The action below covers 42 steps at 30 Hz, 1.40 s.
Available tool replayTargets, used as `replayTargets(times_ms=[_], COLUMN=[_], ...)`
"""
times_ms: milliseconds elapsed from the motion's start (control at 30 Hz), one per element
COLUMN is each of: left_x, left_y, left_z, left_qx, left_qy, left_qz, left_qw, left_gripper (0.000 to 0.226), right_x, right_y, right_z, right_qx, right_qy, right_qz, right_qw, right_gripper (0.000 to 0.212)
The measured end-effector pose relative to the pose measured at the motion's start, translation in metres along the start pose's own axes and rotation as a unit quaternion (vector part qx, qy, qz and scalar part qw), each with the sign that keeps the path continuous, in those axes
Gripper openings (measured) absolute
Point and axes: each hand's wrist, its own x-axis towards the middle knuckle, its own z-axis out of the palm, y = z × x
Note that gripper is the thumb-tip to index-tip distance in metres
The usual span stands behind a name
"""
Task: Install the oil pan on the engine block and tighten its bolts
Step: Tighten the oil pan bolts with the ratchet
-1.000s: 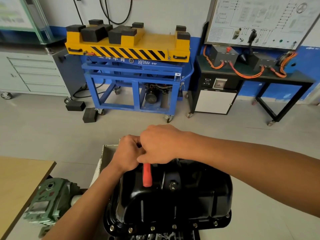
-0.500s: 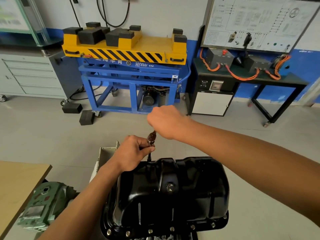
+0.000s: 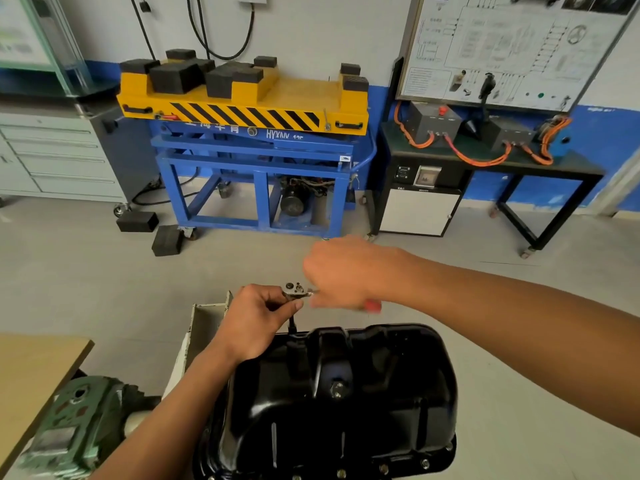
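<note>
The black oil pan sits upside down on the engine block at the bottom centre, with several bolts along its near flange. My left hand pinches the silver head of a ratchet wrench above the pan's far left edge. A black extension runs down from the head to the flange. My right hand grips the ratchet's red handle, which is mostly hidden and blurred by motion. The engine block itself is hidden under the pan.
A wooden table corner and a green machine part lie at the lower left. A white open box stands behind my left wrist. A blue and yellow lift cart, black rubber blocks and a black bench line the far wall.
The ratchet handle has swung from pointing down over the pan round to the right. My right hand moved up and right with it. My left hand stays on the ratchet head.
</note>
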Motion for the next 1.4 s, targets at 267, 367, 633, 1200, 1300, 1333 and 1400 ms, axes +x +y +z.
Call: replayTargets(times_ms=[267,367,633,1200,1300,1333,1400], left_x=[-0.005,-0.002,0.003,0.001,-0.002,-0.002,-0.002], left_y=[0.011,0.004,0.002,0.004,0.002,0.001,-0.002], left_z=[-0.008,-0.008,-0.007,-0.002,-0.003,-0.003,-0.004], left_qx=[0.018,0.046,0.051,0.031,0.029,0.029,0.022], left_qy=[-0.018,-0.026,-0.073,-0.065,-0.049,-0.041,-0.028], left_qz=[0.047,0.028,0.021,0.056,0.041,0.037,0.035], left_qw=[0.999,0.998,0.996,0.996,0.998,0.998,0.999], left_gripper=[0.049,0.047,0.027,0.045,0.036,0.037,0.041], right_x=[0.008,0.01,0.018,0.015,0.021,0.022,0.025], right_y=[-0.038,-0.031,-0.011,-0.021,-0.023,-0.024,-0.026], right_z=[0.001,-0.007,-0.009,-0.008,-0.007,-0.007,-0.01], right_qx=[0.145,0.119,-0.091,-0.004,0.045,0.051,0.049], right_qy=[-0.028,-0.046,0.036,-0.018,-0.026,-0.027,-0.044], right_qz=[-0.008,-0.009,0.012,0.014,0.037,0.04,0.037], right_qw=[0.989,0.992,0.995,1.0,0.998,0.998,0.997], right_gripper=[0.045,0.045,0.034,0.051,0.054,0.054,0.05])
